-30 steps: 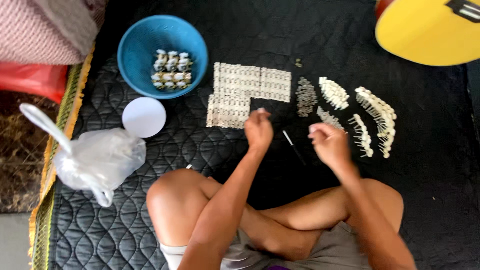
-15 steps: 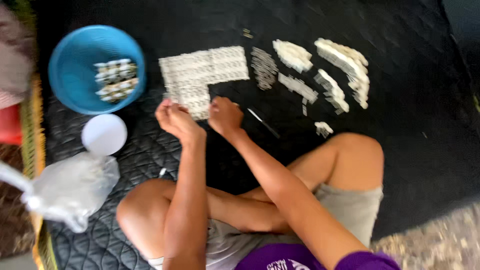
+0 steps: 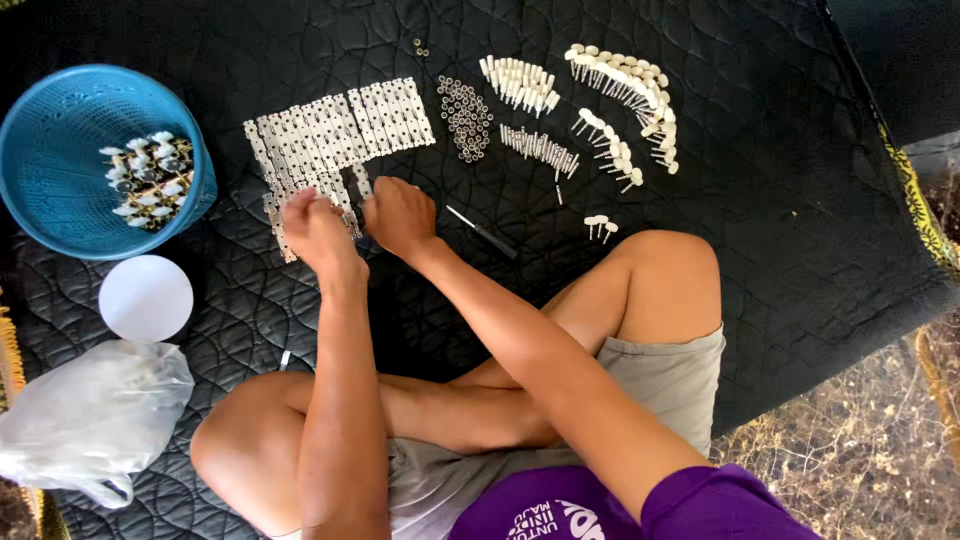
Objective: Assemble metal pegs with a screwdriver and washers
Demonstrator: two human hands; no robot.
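Down on the black quilted mat (image 3: 760, 200), right in front of the person's crossed legs, lie rows of small silver metal plates (image 3: 335, 135). Both hands sit at the near edge of these rows. The left hand (image 3: 318, 232) is curled tight with its fingers tucked under, resting on the lowest plates; it seems to pinch one, but the piece itself is hidden. The right hand (image 3: 398, 213) is curled too, just beside the left, fingers bent down onto the plates. I cannot tell if it holds anything.

A second ago the right hand was out to the side, near the white pegs, and the left hand was alone at the plates. Now the right hand has come across, and both hands are close together at the same spot. That looks like two hands working on one little piece together.

Just right of the hands lies a thin dark screwdriver (image 3: 482, 232), with nobody touching it. Past it is a heap of tiny metal rings (image 3: 466, 117), then a line of thin screws (image 3: 538, 150), then rows of white pegs (image 3: 625, 90) in a curve.

On the left side stands a blue basket (image 3: 70, 120) with finished shiny parts inside. Near it lies a round white lid (image 3: 146, 297), and below that a clear plastic bag (image 3: 90, 415).
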